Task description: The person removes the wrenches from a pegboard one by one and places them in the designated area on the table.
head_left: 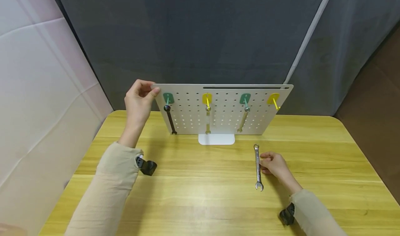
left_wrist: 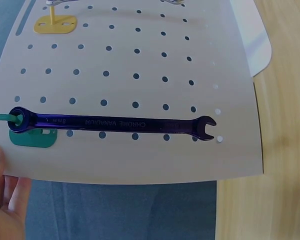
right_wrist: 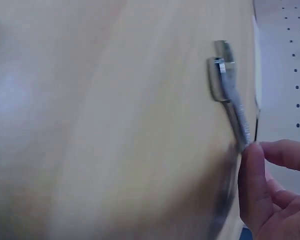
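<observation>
My left hand (head_left: 137, 100) pinches the top left corner of a white pegboard (head_left: 189, 119), thumb in front and fingers behind. Low over the wooden table, my right hand (head_left: 276, 165) pinches a silver combination wrench (head_left: 257, 166) near its middle between thumb and finger. That wrench has its ring end away from me and its open end toward me. A dark combination wrench (left_wrist: 115, 123) hangs by its ring from the left green hook (left_wrist: 32, 138). Two shiny wrenches hang from the middle yellow hook (head_left: 207, 98) and the second green hook (head_left: 244, 98).
A yellow hook (head_left: 273, 98) at the board's right side carries no wrench. The board stands on a white foot (head_left: 216, 139) toward the back of the wooden table (head_left: 193, 187). Behind it hangs a dark grey cloth (head_left: 193, 34), with a pale cloth (head_left: 40, 90) at the left.
</observation>
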The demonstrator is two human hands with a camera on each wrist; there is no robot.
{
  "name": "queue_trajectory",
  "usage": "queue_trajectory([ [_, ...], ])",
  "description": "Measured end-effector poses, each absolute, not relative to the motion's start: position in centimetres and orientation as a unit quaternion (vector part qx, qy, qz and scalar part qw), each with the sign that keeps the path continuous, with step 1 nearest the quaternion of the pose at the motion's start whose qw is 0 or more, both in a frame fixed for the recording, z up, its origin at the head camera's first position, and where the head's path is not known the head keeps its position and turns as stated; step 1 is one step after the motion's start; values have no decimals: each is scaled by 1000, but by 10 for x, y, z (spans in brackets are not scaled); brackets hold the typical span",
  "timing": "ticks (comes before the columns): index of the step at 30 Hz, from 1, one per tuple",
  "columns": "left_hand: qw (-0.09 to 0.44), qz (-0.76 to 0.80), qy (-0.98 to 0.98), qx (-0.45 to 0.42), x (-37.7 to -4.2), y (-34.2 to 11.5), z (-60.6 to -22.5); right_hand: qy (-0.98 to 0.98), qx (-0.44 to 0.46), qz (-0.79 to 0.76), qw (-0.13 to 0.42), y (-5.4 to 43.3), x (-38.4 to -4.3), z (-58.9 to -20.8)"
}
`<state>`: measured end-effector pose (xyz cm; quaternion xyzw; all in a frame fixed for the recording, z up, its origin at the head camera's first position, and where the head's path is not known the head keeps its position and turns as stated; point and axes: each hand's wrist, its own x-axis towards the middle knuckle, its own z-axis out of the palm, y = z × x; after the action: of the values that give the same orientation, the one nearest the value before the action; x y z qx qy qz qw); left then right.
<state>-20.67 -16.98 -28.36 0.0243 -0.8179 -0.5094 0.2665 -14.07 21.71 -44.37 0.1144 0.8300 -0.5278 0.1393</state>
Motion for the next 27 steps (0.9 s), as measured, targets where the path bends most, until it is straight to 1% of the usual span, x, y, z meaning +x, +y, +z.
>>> queue_trajectory([
  [7,271,-511,-816,22,-207,-169,-284,834,87,-536,99,213,-150,-428],
  [16,269,-513,-815,24,-206,-169,-284,847,30,-530,37,197,-158,-395],
  [20,271,-512,-815,23,-206,-169,-284,839,-2,-543,23,188,-158,-383],
  [27,267,-514,-815,26,-206,-168,-283,812,-44,-581,26,174,-160,-371],
])
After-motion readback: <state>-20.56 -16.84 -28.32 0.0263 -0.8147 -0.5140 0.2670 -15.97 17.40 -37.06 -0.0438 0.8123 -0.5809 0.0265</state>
